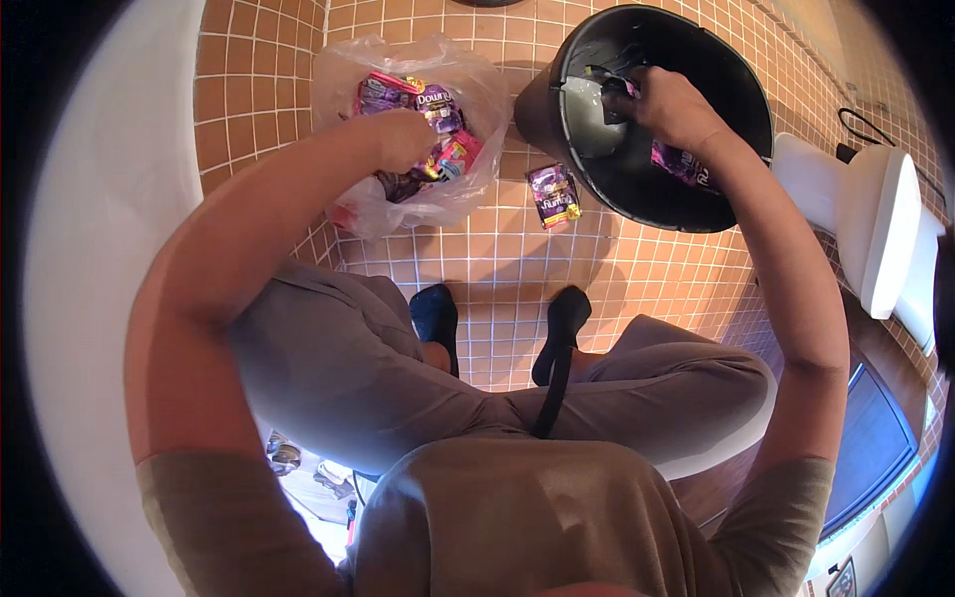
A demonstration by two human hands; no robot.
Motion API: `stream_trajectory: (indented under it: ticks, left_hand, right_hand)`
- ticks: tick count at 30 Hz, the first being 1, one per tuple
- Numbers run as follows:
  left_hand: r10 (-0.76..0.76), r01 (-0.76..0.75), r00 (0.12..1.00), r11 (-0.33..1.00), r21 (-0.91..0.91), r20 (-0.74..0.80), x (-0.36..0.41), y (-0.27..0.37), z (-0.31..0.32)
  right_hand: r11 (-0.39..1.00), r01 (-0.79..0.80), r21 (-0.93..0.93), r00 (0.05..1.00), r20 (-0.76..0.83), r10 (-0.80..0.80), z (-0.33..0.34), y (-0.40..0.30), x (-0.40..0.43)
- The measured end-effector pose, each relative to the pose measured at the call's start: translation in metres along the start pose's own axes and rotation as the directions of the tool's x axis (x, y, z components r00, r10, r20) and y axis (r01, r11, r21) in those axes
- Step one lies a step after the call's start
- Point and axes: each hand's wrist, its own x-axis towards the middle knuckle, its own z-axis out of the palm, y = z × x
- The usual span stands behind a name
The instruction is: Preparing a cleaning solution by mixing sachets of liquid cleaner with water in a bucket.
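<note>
My left hand point(409, 140) reaches into a translucent plastic bag point(470, 78) that holds several purple and pink Downy sachets point(439, 108); its fingertips are hidden, so its grip cannot be told. A large black plastic bucket point(545, 112) leans towards me at the right, with pale cloudy liquid point(589, 123) in it. Over its mouth, my right hand point(668, 104) holds a dark sachet point(618, 101) between its fingers. A purple sachet point(680, 163) lies against the bucket's inner wall, partly behind my right forearm. Another Downy sachet point(553, 195) lies on the tiled floor between bag and bucket.
Orange-brown tiles point(492, 261) cover the floor. A white wall or tub side point(112, 224) runs along the left. White toilet-like ceramic point(880, 224) stands at the right, near a black cable point(865, 123). My feet in dark socks point(435, 317) are below the bag and bucket.
</note>
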Motion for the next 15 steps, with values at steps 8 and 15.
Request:
stream_trajectory:
  ticks: [8, 15]
  left_hand:
    - [0.089, -0.088, 0.996, 0.995, -0.048, 0.022, -0.035, -0.009, 0.027]
    - [-0.062, 0.072, 0.996, 0.986, -0.153, 0.070, -0.019, 0.007, 0.023]
  right_hand:
    - [0.996, 0.078, -0.053, 0.994, -0.079, -0.082, -0.011, -0.009, -0.005]
    - [0.996, 0.056, -0.073, 0.996, -0.063, -0.060, -0.010, 0.006, -0.002]
